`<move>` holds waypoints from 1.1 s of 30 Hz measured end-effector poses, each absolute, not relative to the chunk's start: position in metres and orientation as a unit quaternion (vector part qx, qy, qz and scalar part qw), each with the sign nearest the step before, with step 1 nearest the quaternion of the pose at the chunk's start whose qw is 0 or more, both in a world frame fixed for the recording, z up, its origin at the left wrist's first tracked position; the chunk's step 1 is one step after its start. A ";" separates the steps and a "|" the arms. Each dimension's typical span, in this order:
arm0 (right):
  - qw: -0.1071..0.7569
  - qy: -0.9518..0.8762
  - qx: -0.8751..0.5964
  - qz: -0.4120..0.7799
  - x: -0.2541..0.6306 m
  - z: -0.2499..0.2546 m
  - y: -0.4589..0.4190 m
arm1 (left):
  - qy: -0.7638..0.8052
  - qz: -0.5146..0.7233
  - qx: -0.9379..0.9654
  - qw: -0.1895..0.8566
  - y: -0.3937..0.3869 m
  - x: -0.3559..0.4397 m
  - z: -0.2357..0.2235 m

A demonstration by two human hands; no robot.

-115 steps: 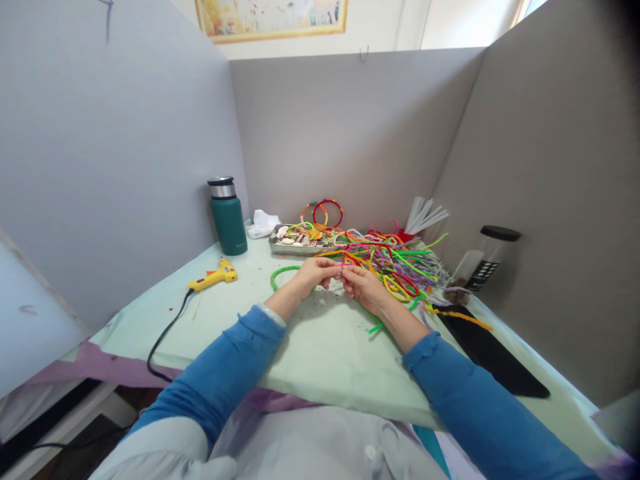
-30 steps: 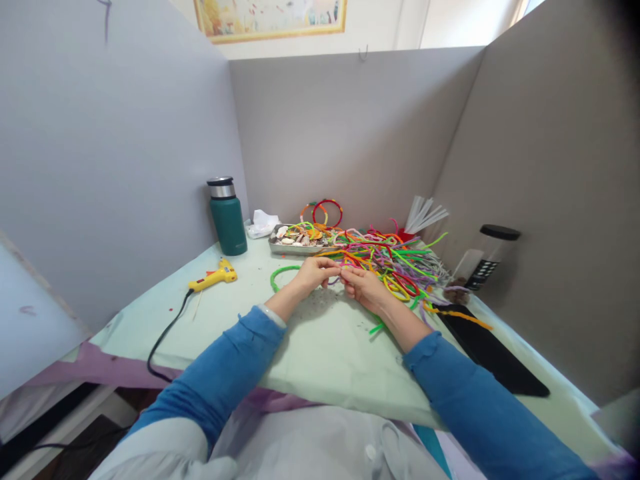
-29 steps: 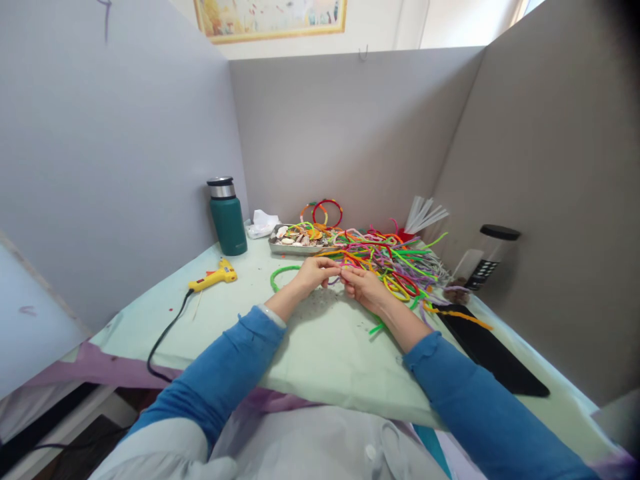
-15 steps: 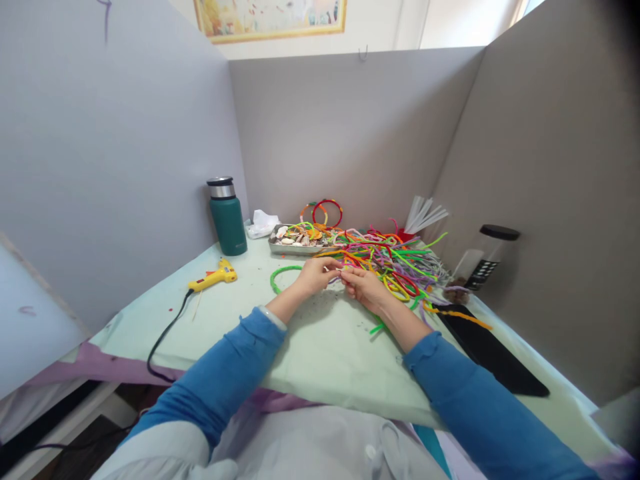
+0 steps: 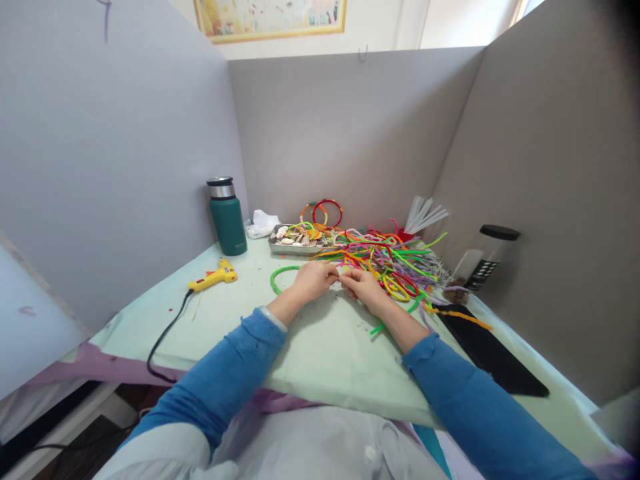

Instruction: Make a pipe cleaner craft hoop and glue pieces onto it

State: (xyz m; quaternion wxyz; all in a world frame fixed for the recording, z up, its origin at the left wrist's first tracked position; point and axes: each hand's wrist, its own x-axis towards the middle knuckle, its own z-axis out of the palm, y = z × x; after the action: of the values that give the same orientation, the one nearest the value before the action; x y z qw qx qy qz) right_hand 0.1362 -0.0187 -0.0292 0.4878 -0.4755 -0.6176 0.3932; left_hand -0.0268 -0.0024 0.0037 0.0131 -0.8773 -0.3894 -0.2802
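My left hand [image 5: 316, 280] and my right hand [image 5: 364, 288] meet fingertip to fingertip over the middle of the table. Both are closed in a pinch; whatever lies between the fingers is too small to make out. Beside my left hand a green fuzzy ring [image 5: 276, 280] lies on the cloth, partly hidden behind that hand. Just beyond my right hand spreads a heap of colourful pipe cleaners [image 5: 385, 250]. A looped yellow pipe cleaner [image 5: 397, 289] is close to its knuckles, and a green one [image 5: 377, 330] pokes out beneath the wrist.
A yellow glue gun [image 5: 214, 276] with a black cord lies left, near a green bottle [image 5: 229, 223]. Behind my hands stand a metal tray [image 5: 295, 249] of small pieces and a red ring [image 5: 341, 212]. Glue sticks [image 5: 423, 217], a clear jar [image 5: 483, 260] and a black slab [image 5: 493, 353] are right.
The fingertips of both hands have shifted slightly, with the left fingers curling more downward. My forearms and the things on the table stay nearly as they were.
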 end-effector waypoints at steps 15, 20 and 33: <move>0.491 -0.627 -0.465 0.388 0.138 -0.029 -0.017 | -0.386 -0.299 -0.873 -0.003 0.001 -0.025 0.002; 0.512 -0.600 -0.438 0.431 0.137 -0.027 -0.017 | -0.391 -0.330 -0.856 -0.072 0.007 -0.024 0.003; 0.510 -0.517 -0.363 0.583 0.138 -0.019 -0.023 | -0.368 -0.385 -0.762 -0.368 0.000 -0.024 0.011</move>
State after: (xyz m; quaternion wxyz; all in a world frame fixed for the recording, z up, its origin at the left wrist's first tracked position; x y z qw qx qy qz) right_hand 0.1376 -0.0235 -0.0186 0.5098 -0.3634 -0.5174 0.5833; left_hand -0.0243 0.0003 0.0111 -0.3685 -0.7620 -0.3682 -0.3848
